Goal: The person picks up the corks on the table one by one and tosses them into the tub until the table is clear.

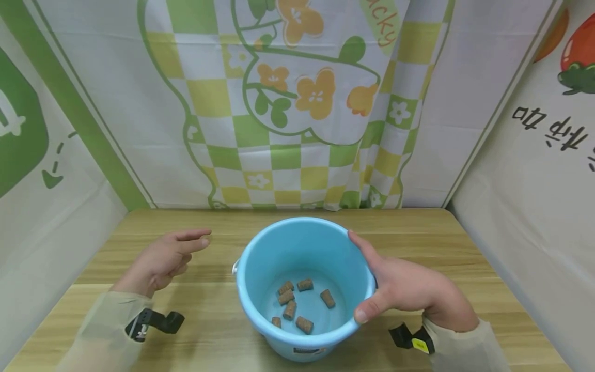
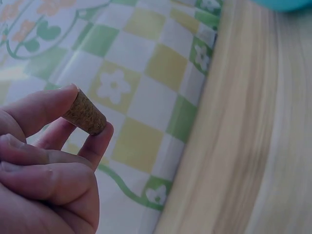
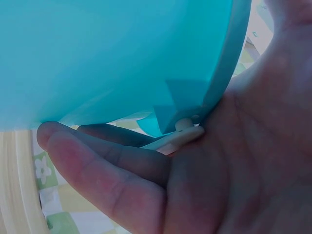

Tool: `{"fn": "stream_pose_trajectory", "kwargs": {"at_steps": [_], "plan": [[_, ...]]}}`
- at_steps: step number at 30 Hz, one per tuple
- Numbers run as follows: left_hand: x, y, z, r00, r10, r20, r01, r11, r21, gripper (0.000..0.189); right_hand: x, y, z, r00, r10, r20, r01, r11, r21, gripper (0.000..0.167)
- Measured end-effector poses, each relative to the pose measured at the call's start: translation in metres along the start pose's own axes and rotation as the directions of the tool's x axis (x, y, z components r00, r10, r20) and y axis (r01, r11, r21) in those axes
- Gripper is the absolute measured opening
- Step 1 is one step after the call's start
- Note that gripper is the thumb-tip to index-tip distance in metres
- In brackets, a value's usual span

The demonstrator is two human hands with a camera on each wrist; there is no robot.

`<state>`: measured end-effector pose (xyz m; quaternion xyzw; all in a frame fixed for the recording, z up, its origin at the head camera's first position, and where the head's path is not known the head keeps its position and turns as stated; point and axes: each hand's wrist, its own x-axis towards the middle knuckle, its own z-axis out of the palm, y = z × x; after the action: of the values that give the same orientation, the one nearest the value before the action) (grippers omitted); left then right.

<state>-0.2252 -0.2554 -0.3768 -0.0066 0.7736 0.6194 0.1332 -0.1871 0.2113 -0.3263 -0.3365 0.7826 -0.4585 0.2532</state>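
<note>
A light-blue bucket (image 1: 302,245) stands upright on the wooden table, with several brown corks (image 1: 304,325) lying on its bottom. My right hand (image 1: 412,287) grips the bucket's right side, its thumb at the rim. In the right wrist view, fingers (image 3: 105,178) lie along the outer wall beside the white handle joint (image 3: 183,136). To the left of the bucket, my left hand (image 1: 162,261) is held apart from it. Between thumb and fingertips it pinches a tapered cork (image 2: 87,115), plain in the left wrist view but mostly hidden from the head.
The wooden table (image 1: 223,330) reaches back to a checkered, flowered cloth (image 1: 288,165). Printed white cloth walls flank it at the left (image 1: 51,232) and right (image 1: 525,206). Each wrist carries a black strap mount (image 1: 153,323).
</note>
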Motion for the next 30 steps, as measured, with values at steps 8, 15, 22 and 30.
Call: {"fn": "stream_pose_trajectory", "kwargs": {"at_steps": [8,15,22,30], "plan": [[-0.011,0.022,0.017,0.998,0.061,0.017,-0.061,0.998,0.031,0.066,0.0,-0.001,0.0,1.0,0.016,-0.008,-0.016,1.0,-0.018,0.134],[-0.019,0.037,0.032,0.994,0.108,-0.002,-0.108,0.994,0.009,0.06,0.0,-0.001,0.0,1.0,0.009,0.0,-0.009,1.0,0.005,0.133],[-0.027,0.047,0.046,0.987,0.159,-0.032,-0.157,0.986,0.064,0.055,0.0,-0.001,0.0,1.0,0.009,-0.002,-0.009,1.0,0.002,0.133],[-0.035,0.063,0.06,0.978,0.208,-0.006,-0.206,0.974,0.094,0.051,0.0,0.0,0.0,1.0,0.008,-0.004,-0.008,1.0,0.005,0.134]]}}
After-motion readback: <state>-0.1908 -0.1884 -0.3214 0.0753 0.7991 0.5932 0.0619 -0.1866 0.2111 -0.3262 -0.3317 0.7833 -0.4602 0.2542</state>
